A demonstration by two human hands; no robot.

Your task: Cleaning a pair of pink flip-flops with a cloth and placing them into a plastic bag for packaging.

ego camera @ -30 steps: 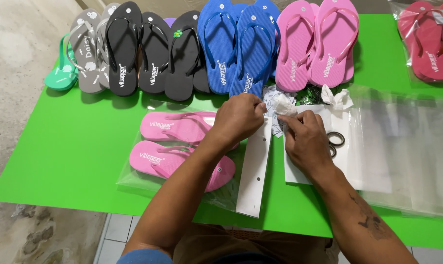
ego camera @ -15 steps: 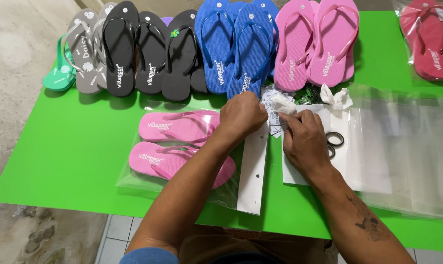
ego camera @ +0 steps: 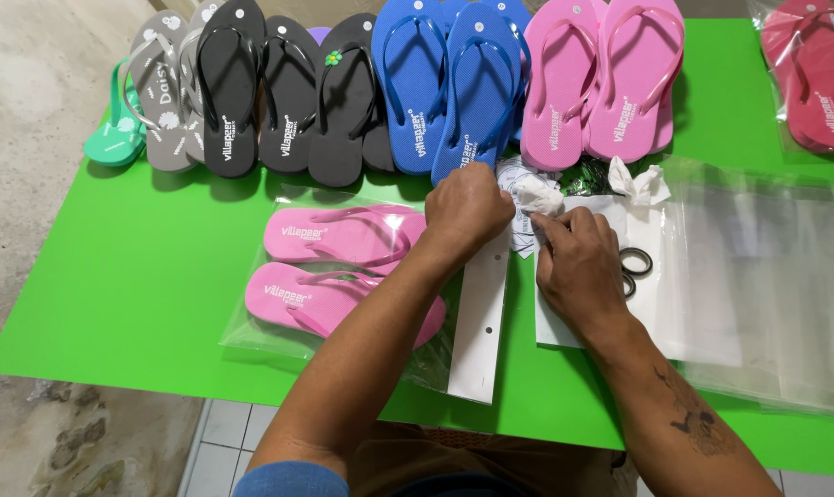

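A bright green table (ego camera: 141,276) carries it all: along the far edge a row of flip-flops (ego camera: 389,83) from grey through black and blue to pink, a bagged pink pair (ego camera: 334,267) near centre, clear plastic bags (ego camera: 766,276) stacked right.

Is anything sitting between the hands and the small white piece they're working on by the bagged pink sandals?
Nothing visible does. The left hand and right hand both close on the small white piece from either side. The bagged pink sandals lie left of it, under the left forearm, and the black rings lie right.
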